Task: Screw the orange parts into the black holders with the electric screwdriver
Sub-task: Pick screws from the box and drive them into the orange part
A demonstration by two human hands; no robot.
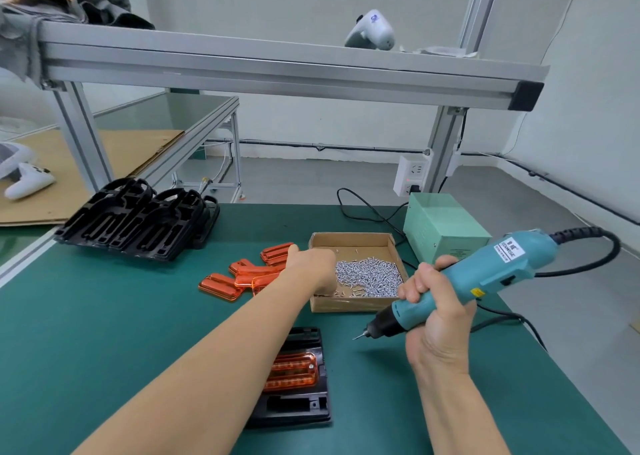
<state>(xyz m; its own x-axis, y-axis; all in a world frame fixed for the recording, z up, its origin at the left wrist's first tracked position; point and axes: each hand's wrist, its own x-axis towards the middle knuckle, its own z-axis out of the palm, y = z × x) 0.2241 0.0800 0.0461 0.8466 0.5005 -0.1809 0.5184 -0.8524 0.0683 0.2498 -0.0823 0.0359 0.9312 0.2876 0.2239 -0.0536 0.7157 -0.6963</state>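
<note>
A black holder (298, 409) lies near the table's front with an orange part (294, 371) seated in it; my left forearm covers its left side. My left hand (311, 264) reaches into the cardboard box (349, 304) of silver screws (370, 278), its fingers curled down and hidden from view. My right hand (436, 309) grips the teal electric screwdriver (478, 278), held above the table with its bit pointing down-left. Several loose orange parts (242, 276) lie left of the box. A stack of black holders (138, 219) stands at the back left.
A green power box (443, 226) sits behind the screw box, its black cables running across the green mat (104, 316). An aluminium frame shelf (277, 70) spans overhead. A socket strip (410, 174) hangs on the right post.
</note>
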